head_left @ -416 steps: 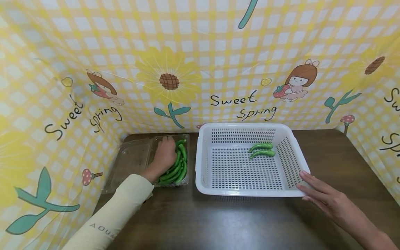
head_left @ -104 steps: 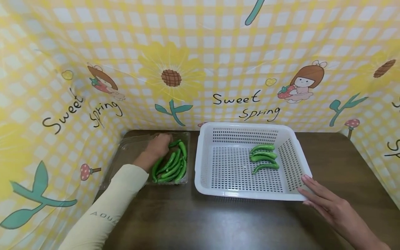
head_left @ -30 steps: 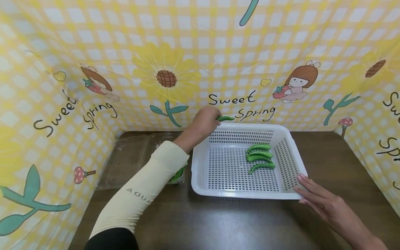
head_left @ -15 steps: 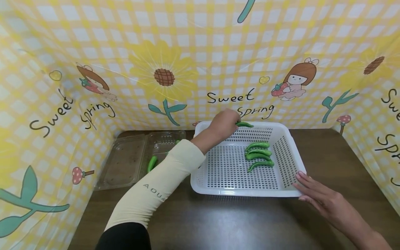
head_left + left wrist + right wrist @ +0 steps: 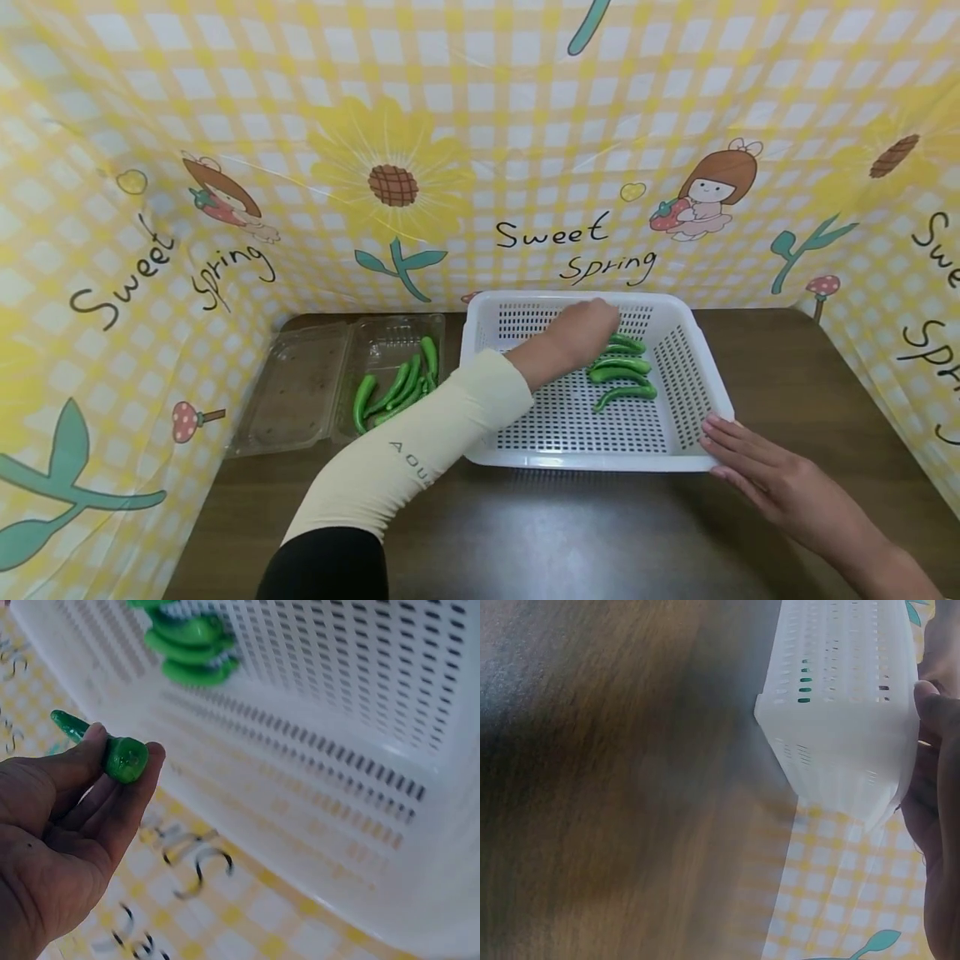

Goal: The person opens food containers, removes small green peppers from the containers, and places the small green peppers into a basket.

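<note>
My left hand (image 5: 579,335) reaches into the white perforated basket (image 5: 555,462) near its back wall. It pinches a green chili pepper (image 5: 126,759) between thumb and fingers, with the blunt end towards the left wrist camera. Several more green peppers (image 5: 621,377) lie side by side on the basket floor, just in front of that hand. At the basket's front right corner, my right hand (image 5: 783,479) holds the rim. The right wrist view shows the thumb (image 5: 930,701) against the outer side, with the other fingers partly hidden behind it.
Left of the basket, a clear plastic box (image 5: 375,333) contains several green peppers (image 5: 405,383), partly hidden by my left sleeve. Its flat clear lid (image 5: 292,396) lies opened out to the left. A yellow checked cloth (image 5: 480,167) walls in the brown table (image 5: 570,533).
Earlier, peppers passed from the clear box to the basket, whose group grew. Over the last second my left hand carried another pepper rightward and down into the basket. The right hand stays at the corner.
</note>
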{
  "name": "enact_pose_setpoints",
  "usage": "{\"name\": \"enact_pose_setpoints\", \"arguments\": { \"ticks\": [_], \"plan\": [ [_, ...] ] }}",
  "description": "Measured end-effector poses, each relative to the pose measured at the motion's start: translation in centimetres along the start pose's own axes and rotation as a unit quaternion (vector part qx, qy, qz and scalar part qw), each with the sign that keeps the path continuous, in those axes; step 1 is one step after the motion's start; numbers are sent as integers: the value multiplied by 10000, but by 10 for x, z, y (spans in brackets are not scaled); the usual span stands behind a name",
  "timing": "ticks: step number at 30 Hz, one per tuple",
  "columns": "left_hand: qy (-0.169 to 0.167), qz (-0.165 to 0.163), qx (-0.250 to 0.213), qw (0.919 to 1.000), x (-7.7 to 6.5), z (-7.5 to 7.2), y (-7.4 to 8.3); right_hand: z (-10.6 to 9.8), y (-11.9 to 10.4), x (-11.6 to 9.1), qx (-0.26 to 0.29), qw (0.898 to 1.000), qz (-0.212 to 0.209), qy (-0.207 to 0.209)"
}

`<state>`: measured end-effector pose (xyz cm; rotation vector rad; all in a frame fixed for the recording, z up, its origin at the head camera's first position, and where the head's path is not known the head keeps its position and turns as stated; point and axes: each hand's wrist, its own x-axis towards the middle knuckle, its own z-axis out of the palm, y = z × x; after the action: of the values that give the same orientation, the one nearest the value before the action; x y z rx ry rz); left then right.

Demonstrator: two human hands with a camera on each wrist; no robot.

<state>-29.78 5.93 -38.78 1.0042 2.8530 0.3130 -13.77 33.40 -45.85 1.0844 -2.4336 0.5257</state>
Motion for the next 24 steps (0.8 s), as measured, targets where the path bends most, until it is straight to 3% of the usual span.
{"name": "enact_pose_setpoints", "arguments": {
  "ticks": [6,12,18,24],
  "plan": [
    [-351,246,223,9988,9,19,28,-2,1,2,-46,9999,92,-56],
    [-719,458,131,9963,10,36,47,-2,0,0,-61,9992,274,-281],
    [-1007,487,-85,9937,9,55,53,-1,-1,1,-127,9996,202,-129],
    [-948,509,416,9933,12,71,53,-1,-1,1,-226,9996,164,3]
  ]
}}
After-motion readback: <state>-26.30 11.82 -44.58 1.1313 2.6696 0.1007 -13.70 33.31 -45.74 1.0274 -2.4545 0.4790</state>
